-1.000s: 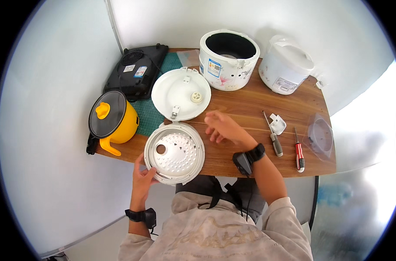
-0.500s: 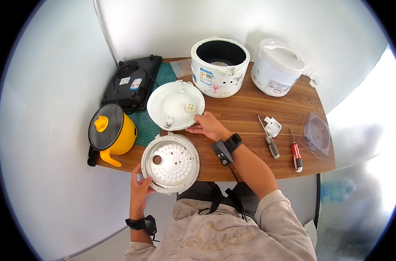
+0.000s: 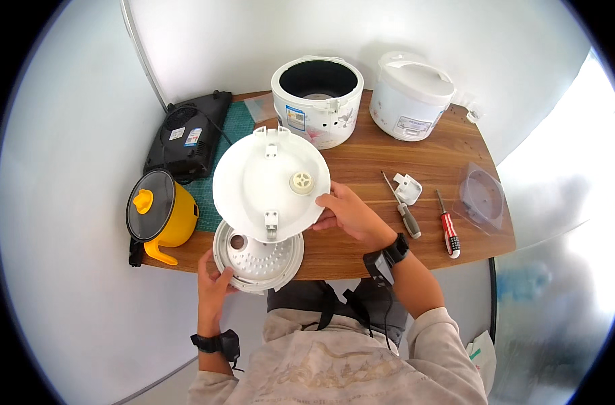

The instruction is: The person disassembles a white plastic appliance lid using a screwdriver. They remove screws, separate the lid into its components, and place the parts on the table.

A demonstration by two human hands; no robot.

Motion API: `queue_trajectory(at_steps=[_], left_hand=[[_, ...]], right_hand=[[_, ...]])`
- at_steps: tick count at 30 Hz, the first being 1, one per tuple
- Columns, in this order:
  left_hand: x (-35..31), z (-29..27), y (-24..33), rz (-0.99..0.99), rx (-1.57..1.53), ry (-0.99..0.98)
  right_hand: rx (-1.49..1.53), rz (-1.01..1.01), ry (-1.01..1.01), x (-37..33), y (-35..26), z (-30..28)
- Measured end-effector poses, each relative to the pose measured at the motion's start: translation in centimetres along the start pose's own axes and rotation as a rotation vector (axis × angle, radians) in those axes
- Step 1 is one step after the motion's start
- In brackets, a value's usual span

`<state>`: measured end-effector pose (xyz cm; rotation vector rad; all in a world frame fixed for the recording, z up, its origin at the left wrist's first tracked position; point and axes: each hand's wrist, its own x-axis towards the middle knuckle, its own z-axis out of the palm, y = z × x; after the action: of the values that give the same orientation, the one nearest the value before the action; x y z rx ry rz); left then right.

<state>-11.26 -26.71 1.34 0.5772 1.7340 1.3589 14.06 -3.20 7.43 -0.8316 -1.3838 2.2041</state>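
My right hand (image 3: 348, 214) pinches the right rim of a white round rice cooker lid cover (image 3: 257, 182), lifted with its inner side up. Brackets and a cream round valve piece (image 3: 302, 181) show on it. My left hand (image 3: 214, 280) grips the left edge of a metal inner lid with a white ring (image 3: 261, 262), at the table's front edge. It has a round hole and many dimples; the lid cover hides its far part. Behind them stands the open rice cooker body (image 3: 319, 111), white with a flower print and a dark inside.
A closed white rice cooker (image 3: 412, 101) stands at the back right. On the right lie a grey-handled screwdriver (image 3: 409, 221), a white plastic part (image 3: 408, 189), a red-handled screwdriver (image 3: 449, 235) and a clear plastic tray (image 3: 482, 198). Left are a yellow pot (image 3: 176, 212), a black appliance (image 3: 189, 138) and a green mat (image 3: 234, 128).
My right hand has raised the lid cover off the table and brought it nearer, so it now overlaps the metal inner lid. My left hand keeps its hold. The view has shifted slightly.
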Motion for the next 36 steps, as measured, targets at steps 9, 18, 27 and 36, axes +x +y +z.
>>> queue_trajectory(at_steps=[9, 18, 27, 36], left_hand=[[3.5, 3.5, 3.1, 0.066, 0.084, -0.053], [8.9, 4.8, 4.4, 0.089, 0.153, -0.109], [12.8, 4.1, 4.0, 0.111, 0.131, -0.154], [16.2, 4.2, 4.4, 0.095, 0.113, -0.147]], right_hand=[[-0.078, 0.018, 0.057, -6.6, -1.4, -1.4], [-0.1, 0.025, 0.244, -13.0, 0.2, -4.0], [-0.104, 0.055, 0.338, -16.8, 3.2, -5.8], [-0.093, 0.041, 0.365, -17.3, 4.7, -5.8]])
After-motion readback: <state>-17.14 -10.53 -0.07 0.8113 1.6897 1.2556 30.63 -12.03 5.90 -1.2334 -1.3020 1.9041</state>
